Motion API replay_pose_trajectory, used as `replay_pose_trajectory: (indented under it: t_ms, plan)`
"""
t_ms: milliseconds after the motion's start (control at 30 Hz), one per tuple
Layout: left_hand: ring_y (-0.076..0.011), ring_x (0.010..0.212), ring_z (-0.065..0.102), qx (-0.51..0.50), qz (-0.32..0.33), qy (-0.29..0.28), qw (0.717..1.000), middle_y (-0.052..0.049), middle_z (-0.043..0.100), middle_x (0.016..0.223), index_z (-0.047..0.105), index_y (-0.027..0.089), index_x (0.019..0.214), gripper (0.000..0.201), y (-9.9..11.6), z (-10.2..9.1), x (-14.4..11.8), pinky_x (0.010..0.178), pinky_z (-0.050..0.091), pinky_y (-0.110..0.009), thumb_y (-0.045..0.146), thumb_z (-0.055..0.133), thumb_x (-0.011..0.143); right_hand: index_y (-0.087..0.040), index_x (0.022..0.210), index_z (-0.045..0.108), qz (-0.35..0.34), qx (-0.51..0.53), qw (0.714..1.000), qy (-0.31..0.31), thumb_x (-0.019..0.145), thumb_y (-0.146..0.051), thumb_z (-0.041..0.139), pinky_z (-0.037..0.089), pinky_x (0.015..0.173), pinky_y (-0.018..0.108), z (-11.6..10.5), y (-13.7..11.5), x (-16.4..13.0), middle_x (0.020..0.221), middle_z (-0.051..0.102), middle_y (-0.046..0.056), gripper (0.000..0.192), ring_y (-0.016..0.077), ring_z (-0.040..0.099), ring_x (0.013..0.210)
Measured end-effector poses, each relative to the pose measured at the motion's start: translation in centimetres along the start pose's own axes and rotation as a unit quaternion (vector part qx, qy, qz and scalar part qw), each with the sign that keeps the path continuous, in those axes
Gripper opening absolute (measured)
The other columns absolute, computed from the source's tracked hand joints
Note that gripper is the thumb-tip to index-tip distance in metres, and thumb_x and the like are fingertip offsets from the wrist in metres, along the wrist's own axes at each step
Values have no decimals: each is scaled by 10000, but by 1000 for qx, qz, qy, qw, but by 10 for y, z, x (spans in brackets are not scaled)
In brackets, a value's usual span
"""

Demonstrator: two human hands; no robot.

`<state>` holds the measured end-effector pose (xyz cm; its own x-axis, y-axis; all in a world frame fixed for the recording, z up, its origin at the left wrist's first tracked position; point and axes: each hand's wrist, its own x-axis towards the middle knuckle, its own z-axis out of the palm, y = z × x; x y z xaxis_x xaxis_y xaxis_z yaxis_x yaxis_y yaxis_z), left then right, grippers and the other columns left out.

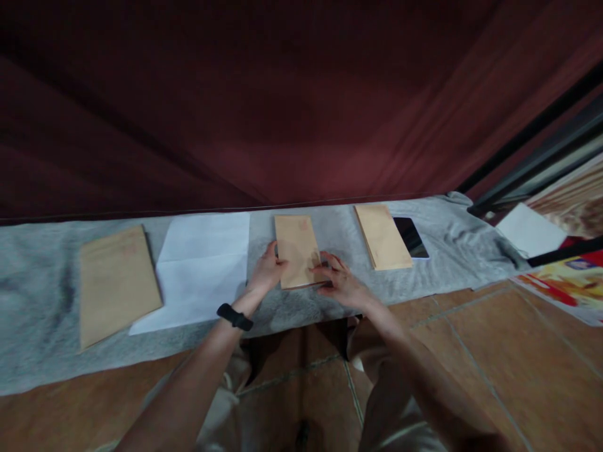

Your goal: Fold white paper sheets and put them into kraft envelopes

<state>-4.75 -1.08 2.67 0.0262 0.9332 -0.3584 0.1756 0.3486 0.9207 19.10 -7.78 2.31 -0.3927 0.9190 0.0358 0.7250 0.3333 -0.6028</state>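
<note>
A tan paper envelope [296, 245] lies in front of me on a grey cloth, its long sides pointing away from me. My left hand [267, 271] grips its left edge, the thumb over the paper and a finger along the side. At the lower right edge, my right hand [340, 281] holds the same envelope with bent fingers, some resting on its face. Just left of my left hand is a creased white sheet of paper [202, 263]. To the right of my right hand sits a stack of similar envelopes [384, 235].
A larger brown envelope [117, 282] overlaps the white sheet's left side. A dark-screened phone [412, 237] lies partly beneath the right stack. The grey cloth [447, 232] covers a long narrow surface, with a dark red curtain [292, 125] behind and a tiled floor [471, 339] below.
</note>
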Motion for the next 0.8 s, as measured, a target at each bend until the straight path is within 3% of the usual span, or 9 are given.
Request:
replay_pose_trajectory:
  t_ms: [100,233,333,400,467,533,600,800]
  plan:
    - [-297,987,699,90,35,32,995,-24,726,836,577,220,1330,722,7,-2,-8,850,490,-318,104,773,645,-259,1181,705,-41,-43,998,-8,869,-196,726,391,1140,472,6,-5,2,1407,564,77,318,259,466,1377]
    - [-329,1080,660,180,66,46,980,-69,722,957,586,229,1315,683,11,0,-19,941,449,-361,124,781,669,-221,1097,704,-38,-59,997,-11,939,-193,657,444,1052,394,10,-9,7,1271,619,74,167,216,576,1215]
    - [-318,1090,629,247,120,60,960,-100,688,1090,660,233,1156,454,8,1,-24,981,434,-375,157,753,718,-217,1106,695,-35,-69,997,-13,979,-230,619,450,1021,378,6,-11,10,1238,624,67,149,207,599,1161]
    - [-298,1056,613,240,158,26,957,-86,676,1025,692,231,934,211,5,1,-23,996,432,-372,192,749,735,-215,1115,692,-28,-75,997,-14,996,-236,589,448,1011,376,5,-12,11,1215,628,63,158,204,605,1136]
    - [-282,998,600,228,188,-34,955,-65,655,909,681,233,780,91,2,-1,-22,995,431,-376,252,761,743,-211,1126,686,-19,-79,997,-13,1000,-225,573,446,1007,373,4,-14,11,1205,628,64,170,205,601,1135]
    - [-277,957,588,240,204,-84,945,-52,638,866,693,234,752,131,-2,-4,-20,984,432,-389,316,791,723,-209,1139,681,-14,-84,996,-9,1000,-220,564,447,1001,372,5,-16,12,1196,630,67,182,209,595,1140]
    - [-281,958,577,263,212,-99,936,-49,634,884,709,236,773,181,-6,-7,-20,977,431,-397,323,829,671,-204,1143,678,-11,-89,996,-5,998,-223,563,454,986,373,7,-17,12,1184,636,72,186,215,599,1130]
    - [-305,1027,552,278,213,-47,936,-65,619,949,643,241,746,237,-14,-8,-21,989,429,-402,170,822,608,-211,1102,697,-4,-91,996,18,990,-192,570,463,980,385,10,-14,16,1166,661,68,171,214,616,1123]
